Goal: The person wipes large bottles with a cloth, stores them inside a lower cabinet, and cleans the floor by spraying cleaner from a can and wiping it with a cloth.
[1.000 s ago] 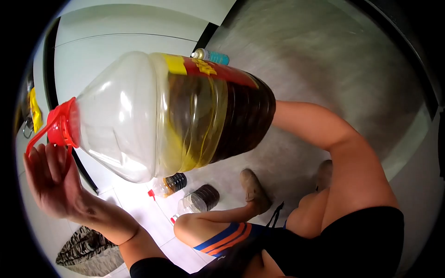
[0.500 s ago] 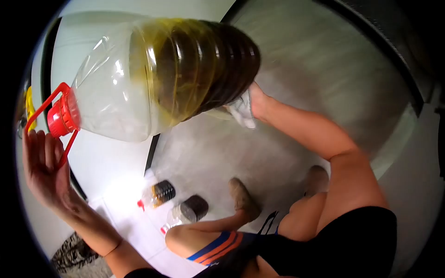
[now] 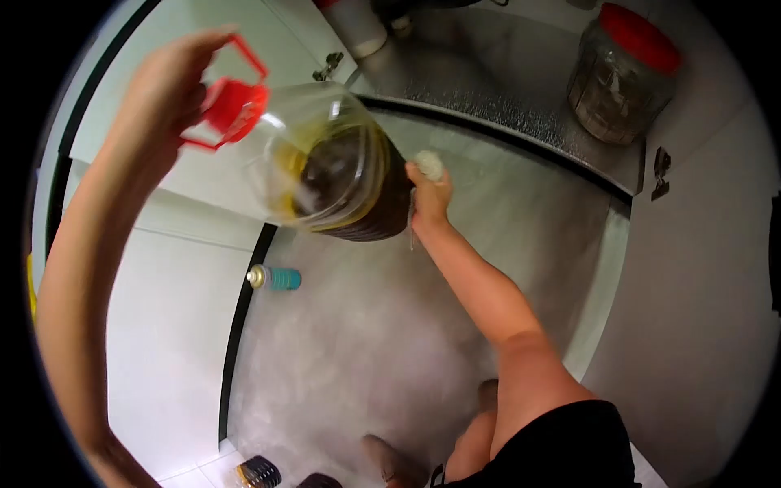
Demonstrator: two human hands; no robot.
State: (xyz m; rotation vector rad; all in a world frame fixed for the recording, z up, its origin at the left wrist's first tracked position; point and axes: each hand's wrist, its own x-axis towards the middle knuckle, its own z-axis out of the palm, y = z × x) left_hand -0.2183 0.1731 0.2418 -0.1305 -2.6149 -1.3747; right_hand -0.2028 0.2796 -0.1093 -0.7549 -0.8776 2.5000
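A large clear plastic jug [image 3: 350, 175] part-filled with dark, oily-looking liquid is held up in front of me, its red cap [image 3: 234, 110] pointing to the upper left. My left hand [image 3: 175, 85] is closed on the red carrying handle at the cap, with some fingers hidden behind it. My right hand [image 3: 431, 197] grips the jug's lower end from the right. A whitish cloth [image 3: 429, 165] is bunched in that hand, against the jug's dark side.
At the upper right, a big jar with a red lid [image 3: 640, 39] stands on a wet-looking dark shelf [image 3: 504, 106]. Below the jug lies a teal spray can [image 3: 285, 279]. Another ringed bottle [image 3: 259, 472] and a dark container [image 3: 319, 481] are at the bottom edge. Open white door panels [image 3: 175, 325] flank me.
The view has swung up toward the shelf. The jug now points its cap end more toward me. My left hand has risen with the handle; my right hand stays at the lower end.
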